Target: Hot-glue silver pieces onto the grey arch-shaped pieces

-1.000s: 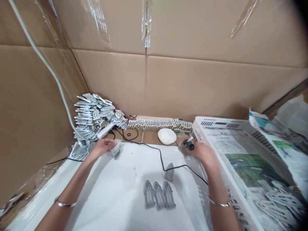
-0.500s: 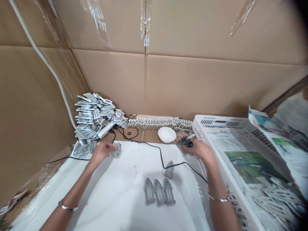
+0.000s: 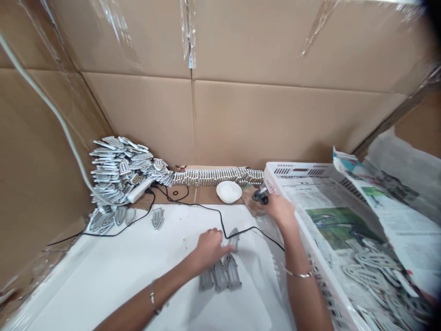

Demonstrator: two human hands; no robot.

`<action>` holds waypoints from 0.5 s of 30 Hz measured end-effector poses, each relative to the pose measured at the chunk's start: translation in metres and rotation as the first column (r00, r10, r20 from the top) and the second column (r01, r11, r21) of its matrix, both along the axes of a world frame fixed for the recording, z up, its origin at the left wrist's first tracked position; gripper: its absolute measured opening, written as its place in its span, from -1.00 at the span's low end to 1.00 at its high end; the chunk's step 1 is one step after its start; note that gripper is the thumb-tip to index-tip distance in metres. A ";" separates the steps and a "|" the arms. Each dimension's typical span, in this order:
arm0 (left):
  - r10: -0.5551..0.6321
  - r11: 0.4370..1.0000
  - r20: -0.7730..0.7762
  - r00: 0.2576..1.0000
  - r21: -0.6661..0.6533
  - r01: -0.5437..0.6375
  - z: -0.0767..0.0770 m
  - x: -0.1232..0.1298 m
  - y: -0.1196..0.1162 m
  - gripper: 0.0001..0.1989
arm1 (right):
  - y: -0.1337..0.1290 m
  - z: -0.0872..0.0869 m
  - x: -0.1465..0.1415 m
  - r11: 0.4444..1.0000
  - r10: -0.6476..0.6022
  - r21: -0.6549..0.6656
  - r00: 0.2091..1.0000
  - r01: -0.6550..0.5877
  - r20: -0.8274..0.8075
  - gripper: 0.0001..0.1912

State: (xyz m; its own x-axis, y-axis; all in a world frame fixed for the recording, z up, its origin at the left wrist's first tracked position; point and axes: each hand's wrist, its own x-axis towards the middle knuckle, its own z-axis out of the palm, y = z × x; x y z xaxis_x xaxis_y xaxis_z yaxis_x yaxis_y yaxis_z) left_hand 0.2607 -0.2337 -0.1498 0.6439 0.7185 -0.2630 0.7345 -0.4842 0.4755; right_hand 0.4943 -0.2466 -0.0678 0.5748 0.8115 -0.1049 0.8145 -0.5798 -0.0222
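Observation:
My left hand (image 3: 210, 247) hovers over the middle of the white work surface (image 3: 138, 271), its thumb stretched right, apart from the bent fingers. The thumb tip overlaps the lower end of a grey pointed-arch plastic piece (image 3: 234, 238); whether it touches cannot be told. Several like pieces (image 3: 233, 273) lie in a row just below, partly covered by that hand. At the right back, my right hand (image 3: 280, 210) is closed on a small dark glue gun (image 3: 260, 196) with a white stick at its end. Another grey piece (image 3: 157, 218) lies at the left.
A heap of grey-white arch pieces (image 3: 120, 168) rises at the back left, beside a white power strip (image 3: 140, 189). A long stacked row (image 3: 217, 177) lines the cardboard wall. A white bowl (image 3: 229, 191) and black cord (image 3: 210, 209) lie before it. A newspaper-lined white crate (image 3: 310, 243) stands right.
My left hand has let go of the grey piece at the left and moved right to the single piece above the row. My right hand stays by the crate with the glue gun. The view has shifted.

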 end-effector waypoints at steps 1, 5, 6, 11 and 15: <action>-0.001 1.000 -0.045 0.999 0.014 0.001 -0.003 0.013 -0.005 -0.51 | -0.001 0.000 0.001 1.000 0.011 0.018 1.000 -0.011 -0.005 -0.57; 0.017 0.999 -0.164 0.986 0.039 -0.010 -0.005 0.046 -0.008 -0.55 | -0.001 -0.004 0.004 0.999 0.036 0.027 0.999 -0.036 -0.007 -0.56; 0.010 0.999 -0.173 0.985 0.035 -0.004 -0.004 0.049 -0.005 -0.57 | 0.000 -0.005 0.004 0.999 0.033 0.000 0.999 -0.033 -0.010 -0.56; -0.058 0.998 -0.191 0.980 -0.019 0.055 -0.001 0.035 0.022 -0.59 | 0.004 -0.008 0.004 0.992 0.039 -0.119 0.998 -0.046 -0.058 -0.58; -0.111 0.992 -0.203 0.973 -0.082 0.097 0.004 -0.001 0.052 -0.77 | -0.002 0.000 0.005 0.996 0.083 -0.035 0.993 -0.087 -0.084 -0.63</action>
State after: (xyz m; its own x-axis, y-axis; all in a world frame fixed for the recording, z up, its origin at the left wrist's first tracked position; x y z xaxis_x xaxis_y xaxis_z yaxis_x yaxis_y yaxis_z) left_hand 0.2597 -0.1820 -0.1460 0.6406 0.6252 -0.4458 0.7677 -0.5336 0.3549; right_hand 0.4990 -0.2483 -0.0676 0.4921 0.8515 -0.1808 0.8571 -0.5103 -0.0702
